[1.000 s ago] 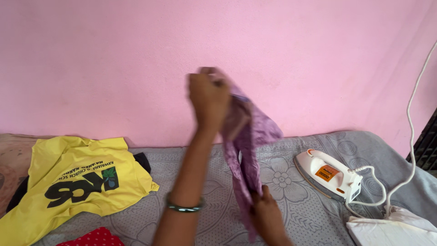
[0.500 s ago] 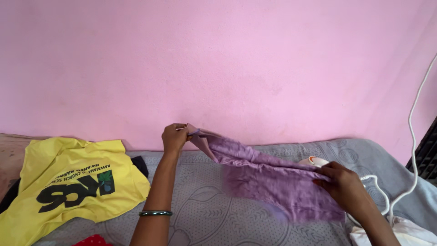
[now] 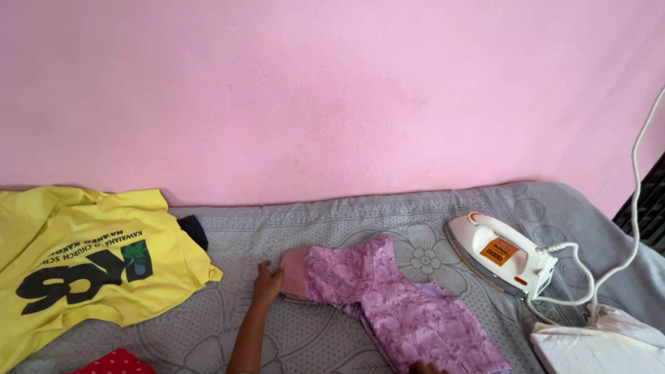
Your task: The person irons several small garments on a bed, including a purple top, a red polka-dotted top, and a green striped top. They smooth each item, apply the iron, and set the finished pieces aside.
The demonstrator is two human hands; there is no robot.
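A purple patterned garment (image 3: 388, 305) lies spread on the grey blanket (image 3: 332, 228). My left hand (image 3: 267, 282) rests on the blanket with its fingers on the garment's left end, a plain pink band. Only the fingertips of my right hand (image 3: 426, 368) show at the bottom edge, touching the garment's lower part; I cannot tell whether they grip it.
A white and orange iron (image 3: 502, 257) lies tilted to the right of the garment, its white cord (image 3: 634, 208) running up the right side. A folded white cloth (image 3: 599, 343) lies at bottom right. A yellow printed T-shirt (image 3: 83, 263) lies at left, a red dotted cloth (image 3: 118, 363) below it.
The garment, held up in the air and then stretched between both hands, now lies flat on the blanket. Both hands have come down with it.
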